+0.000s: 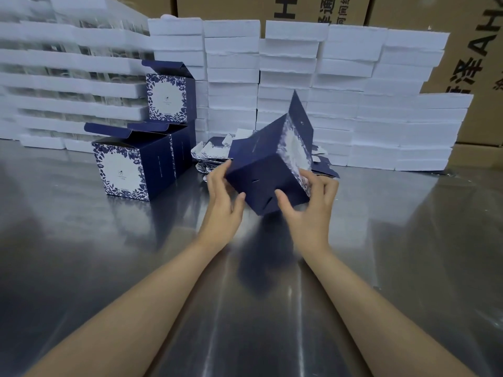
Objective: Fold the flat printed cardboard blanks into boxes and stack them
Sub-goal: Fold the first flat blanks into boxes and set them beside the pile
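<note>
Above the middle of the steel bench [81, 240], you hold a dark blue box [269, 183] tilted in the air, its folded bottom panel turned toward you and its open lid flap [302, 118] pointing up and away. Your left hand [223, 197] touches the box's left edge with fingers nearly straight, the thumb reaching in under the bottom panel. Your right hand [310, 202] grips the box's right side: its thumb presses on the bottom panel while its curled fingers wrap over the white-and-blue floral face.

Left of the held box, three finished boxes stand on the bench with their lids open. The front box [128, 167] shows its floral face toward you, a second box [177, 148] stands just behind it, and a third box [170, 96] sits on top of that second one.

Just behind the held box, a loose pile of flat printed blanks [212, 153] lies on the bench, partly hidden by it.

Farther behind the held box, stacks of white foam trays [353, 104] form a wall, and brown cartons [479, 63] with black lettering rise beyond them.
</note>
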